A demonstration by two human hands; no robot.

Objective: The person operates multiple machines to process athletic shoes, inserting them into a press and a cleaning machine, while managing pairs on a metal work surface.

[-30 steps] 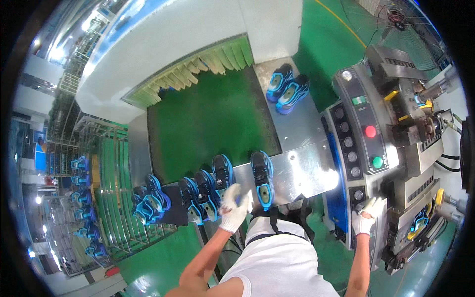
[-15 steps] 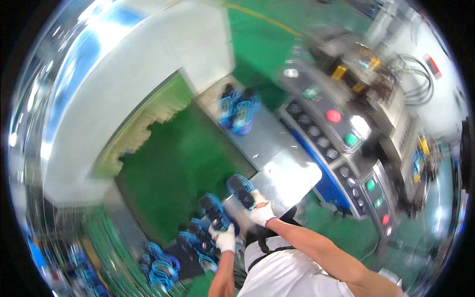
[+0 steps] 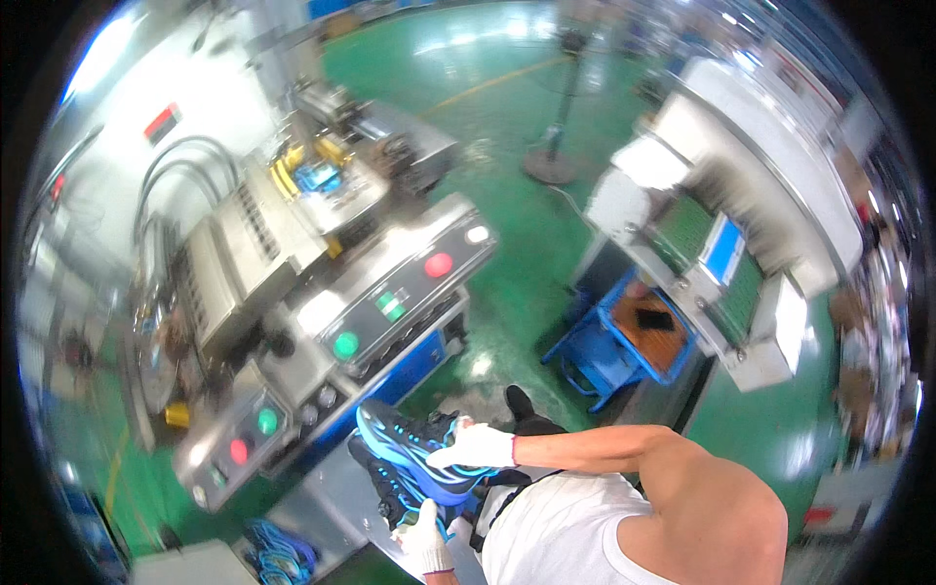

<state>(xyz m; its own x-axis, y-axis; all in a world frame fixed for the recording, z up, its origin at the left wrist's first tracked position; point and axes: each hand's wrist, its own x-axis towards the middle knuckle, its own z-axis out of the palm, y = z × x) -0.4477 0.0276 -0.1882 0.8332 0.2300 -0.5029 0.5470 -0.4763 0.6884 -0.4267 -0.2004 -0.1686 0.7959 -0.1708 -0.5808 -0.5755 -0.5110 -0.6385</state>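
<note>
My right hand (image 3: 475, 446), in a white glove, is closed on the heel end of a black and blue sneaker (image 3: 405, 434). The sneaker's toe points away to the left, toward the machine. Just below it, my left hand (image 3: 424, 538), gloved too, is closed on the heel end of a second black and blue sneaker (image 3: 377, 478). The two shoes lie side by side and overlap in view. Both are over a grey metal table (image 3: 336, 497). Part of the second sneaker is hidden behind the first.
A machine with a control panel (image 3: 390, 302) of red and green buttons stands at left. More blue shoes (image 3: 280, 553) sit at the lower left. A conveyor machine with a green belt (image 3: 687, 232) is at right, beside a blue stool (image 3: 624, 356). A black stand (image 3: 558, 146) rises farther back.
The view has turned right, from the conveyor opening with rows of shoes toward the button machine. Both sneakers moved along with my hands and are now close together.
</note>
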